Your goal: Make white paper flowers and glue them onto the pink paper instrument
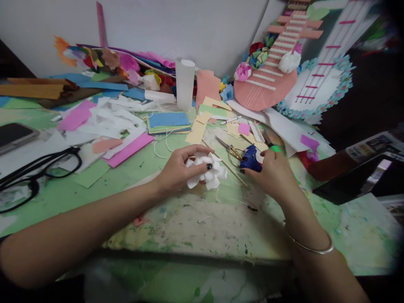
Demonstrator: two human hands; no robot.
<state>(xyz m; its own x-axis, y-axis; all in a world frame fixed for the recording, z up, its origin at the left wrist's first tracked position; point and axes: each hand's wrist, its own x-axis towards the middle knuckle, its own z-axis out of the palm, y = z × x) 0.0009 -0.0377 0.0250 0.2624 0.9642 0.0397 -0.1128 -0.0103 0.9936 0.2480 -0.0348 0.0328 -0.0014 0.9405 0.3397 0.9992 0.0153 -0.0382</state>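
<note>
Left hand (176, 168) cupping white paper (214, 180), right hand (277, 174) curled at blue object (251, 159)

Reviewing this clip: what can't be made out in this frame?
In the head view:
Left hand: some fingers are hidden behind the crumpled white paper.
Blue object: partly covered by the right hand; firm grip or mere touch is unclear.
Phone-like device and black glasses: cut off by the left edge.
Pink paper instrument: top cut off by the upper edge.
Printed label: too blurred to read.
</note>
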